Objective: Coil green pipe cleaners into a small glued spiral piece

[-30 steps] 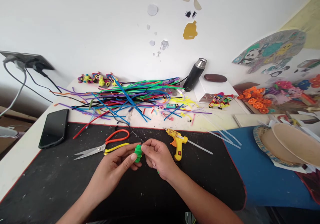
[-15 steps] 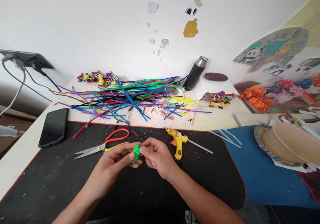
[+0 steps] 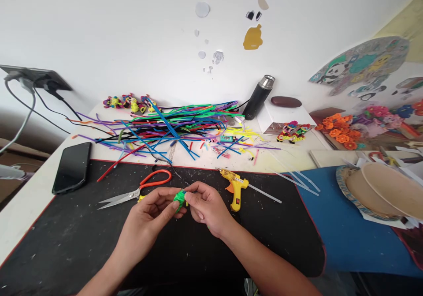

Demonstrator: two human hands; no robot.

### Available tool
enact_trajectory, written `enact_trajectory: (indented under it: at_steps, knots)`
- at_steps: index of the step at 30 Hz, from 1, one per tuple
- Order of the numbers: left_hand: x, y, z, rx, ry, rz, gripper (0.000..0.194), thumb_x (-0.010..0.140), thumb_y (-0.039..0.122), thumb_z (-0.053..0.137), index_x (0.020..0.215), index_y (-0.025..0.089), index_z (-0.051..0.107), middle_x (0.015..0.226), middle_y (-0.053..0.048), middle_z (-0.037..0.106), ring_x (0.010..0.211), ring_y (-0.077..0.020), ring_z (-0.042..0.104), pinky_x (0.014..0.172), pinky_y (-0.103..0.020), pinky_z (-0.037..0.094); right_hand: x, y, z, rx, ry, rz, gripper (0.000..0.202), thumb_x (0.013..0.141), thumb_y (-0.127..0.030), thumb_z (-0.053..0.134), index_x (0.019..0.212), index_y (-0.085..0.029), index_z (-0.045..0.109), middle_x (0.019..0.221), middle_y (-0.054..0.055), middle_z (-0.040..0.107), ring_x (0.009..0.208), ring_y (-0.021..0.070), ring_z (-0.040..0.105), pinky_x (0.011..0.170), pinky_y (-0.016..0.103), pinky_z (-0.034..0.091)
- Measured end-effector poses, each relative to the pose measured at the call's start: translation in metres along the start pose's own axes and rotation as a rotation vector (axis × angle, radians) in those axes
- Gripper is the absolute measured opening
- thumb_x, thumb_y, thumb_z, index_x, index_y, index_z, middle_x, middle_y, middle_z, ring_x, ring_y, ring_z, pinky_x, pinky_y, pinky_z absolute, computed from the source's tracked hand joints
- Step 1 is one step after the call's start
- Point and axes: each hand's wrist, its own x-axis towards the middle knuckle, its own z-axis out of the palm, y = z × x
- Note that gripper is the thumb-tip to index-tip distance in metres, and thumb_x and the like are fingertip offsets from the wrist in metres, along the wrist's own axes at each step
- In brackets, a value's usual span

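Note:
A small bright green coil of fuzzy pipe cleaner [image 3: 179, 201] is held between my two hands above the black mat. My left hand [image 3: 148, 214] pinches its lower left side between thumb and fingers. At its upper right, my right hand [image 3: 207, 207] closes thumb and forefinger on the edge, where a bit of blue shows. Left of my hands lie scissors [image 3: 133, 194] with a red-orange handle, blades pointing left. Something yellow [image 3: 141, 197] by them is mostly hidden behind my left hand. A yellow glue gun [image 3: 235, 191] with a clear stick rests right of my right hand.
Behind the mat spreads a pile of coloured pipe cleaners [image 3: 178, 121]. A black phone [image 3: 72, 167] lies at left. A black flask [image 3: 259, 97] leans beside a white box [image 3: 280, 116]. Small figures [image 3: 292, 132] stand near it, and bowls [image 3: 366, 190] are at right.
The green coil has turned slightly in my fingers and shows a different side. My left hand has shifted a little, covering more of the yellow piece behind it. My right hand stays nearly still.

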Motion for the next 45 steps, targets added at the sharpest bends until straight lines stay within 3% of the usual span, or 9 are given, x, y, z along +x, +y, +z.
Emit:
enact_trajectory:
  at_steps: [5,10,21,29,35,42,45]
  knots:
    - [0.002,-0.006,-0.003,0.018,0.013,-0.010,0.038,0.082,0.049,0.087,0.108,0.021,0.081,0.098,-0.009,0.085,0.077,-0.0256,0.080,0.077,-0.036,0.068,0.001,0.001,0.001,-0.012,0.010,0.013,0.042,0.079,-0.054,0.089,0.091,-0.019,0.068,0.041,-0.015,0.042,0.034,0.0043,0.023,0.039,0.022,0.015]
    - [0.007,-0.005,-0.005,-0.001,0.099,0.014,0.043,0.077,0.052,0.091,0.105,0.021,0.080,0.094,-0.008,0.085,0.075,-0.0246,0.081,0.076,-0.035,0.069,0.000,0.001,0.000,-0.030,0.028,0.006,0.042,0.080,-0.054,0.088,0.095,-0.019,0.070,0.042,-0.015,0.042,0.035,0.0049,0.025,0.040,0.022,0.016]
    - [0.017,-0.015,-0.019,0.030,0.153,0.020,0.050,0.077,0.056,0.090,0.110,0.020,0.078,0.098,-0.009,0.086,0.087,-0.0283,0.083,0.088,-0.039,0.067,-0.003,-0.003,0.002,-0.079,0.038,0.023,0.042,0.081,-0.056,0.086,0.081,-0.017,0.071,0.042,-0.013,0.039,0.037,0.0048,0.025,0.041,0.023,0.014]
    - [0.022,-0.028,-0.022,0.253,0.208,0.089,0.051,0.081,0.062,0.083,0.112,0.022,0.079,0.098,-0.009,0.086,0.090,-0.0301,0.082,0.084,-0.037,0.066,-0.006,-0.002,0.007,-0.144,0.044,0.043,0.042,0.081,-0.058,0.084,0.082,-0.018,0.071,0.042,-0.012,0.046,0.035,0.0054,0.029,0.039,0.023,0.020]
    - [0.026,-0.038,-0.026,0.316,0.231,0.097,0.055,0.080,0.067,0.080,0.112,0.023,0.080,0.098,-0.010,0.086,0.089,-0.0322,0.082,0.082,-0.039,0.066,-0.008,-0.005,0.009,-0.157,0.025,0.058,0.041,0.081,-0.057,0.084,0.081,-0.018,0.071,0.040,-0.013,0.042,0.035,0.0058,0.028,0.039,0.023,0.021]
    - [0.031,-0.028,-0.027,0.110,0.233,0.050,0.053,0.072,0.062,0.089,0.107,0.022,0.080,0.099,-0.009,0.086,0.088,-0.0302,0.082,0.082,-0.037,0.068,-0.021,-0.013,0.008,-0.204,-0.102,0.016,0.044,0.085,-0.061,0.082,0.092,-0.018,0.076,0.054,-0.010,0.049,0.039,0.0062,0.037,0.041,0.023,0.029]
    - [0.036,-0.023,-0.031,-0.001,0.239,0.032,0.051,0.070,0.056,0.094,0.105,0.022,0.081,0.105,-0.008,0.086,0.083,-0.0247,0.082,0.081,-0.030,0.067,-0.032,-0.017,0.001,-0.226,-0.147,-0.003,0.044,0.088,-0.061,0.079,0.091,-0.018,0.077,0.052,-0.010,0.048,0.039,0.0061,0.037,0.042,0.023,0.029]
